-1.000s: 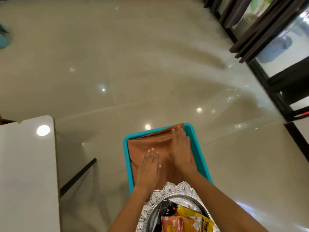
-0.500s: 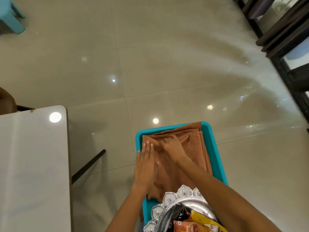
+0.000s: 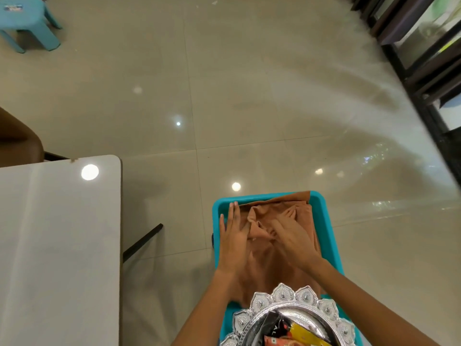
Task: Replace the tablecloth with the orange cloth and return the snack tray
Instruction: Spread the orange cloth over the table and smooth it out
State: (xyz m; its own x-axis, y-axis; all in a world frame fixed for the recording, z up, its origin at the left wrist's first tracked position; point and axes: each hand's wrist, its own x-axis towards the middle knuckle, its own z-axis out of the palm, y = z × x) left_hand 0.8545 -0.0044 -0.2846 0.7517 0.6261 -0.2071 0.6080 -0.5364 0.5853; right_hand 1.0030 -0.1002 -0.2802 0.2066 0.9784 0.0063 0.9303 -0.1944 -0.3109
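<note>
You are showing two bare forearms that are entering from the bottom edge of the head view, and no sleeve is reaching as far as either wrist. You are wearing no watch, bracelet or band on either wrist, as far as the picture is showing, and no glove is covering either hand. Your bare left hand (image 3: pixel 233 242) is showing short, pale fingernails on its fingers, with no ring showing on them. Your bare right hand (image 3: pixel 290 237) is showing its back and knuckles; its nails are hidden from the camera, so their look is not showing. Nothing of your clothing is appearing anywhere.
</note>
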